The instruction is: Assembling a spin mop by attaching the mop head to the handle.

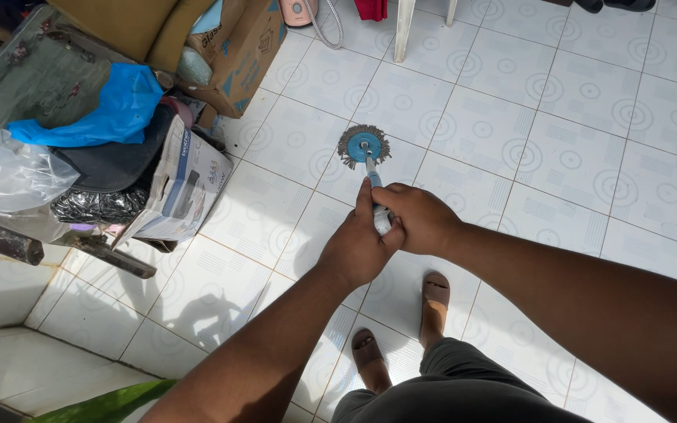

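The left hand and the right hand are both gripping one mop handle. Both hands are closing fully around it, side by side and touching, with the left index finger lying extended along the handle toward the head. The handle is running from the hands down to one round mop head, which is showing a blue centre disc and a grey fringe. The head is resting flat on the tiled floor, in the upper middle of the visible floor area.

Two feet in sandals are standing on the tiles below the hands.

Along the left edge of the floor, one pile of goods is sitting: one blue plastic bag, one clear plastic bag, one white printed box and one cardboard box. The white box is leaning at the pile's floor side. At the top edge, two white chair legs are standing on the tiles, well apart from the mop head.
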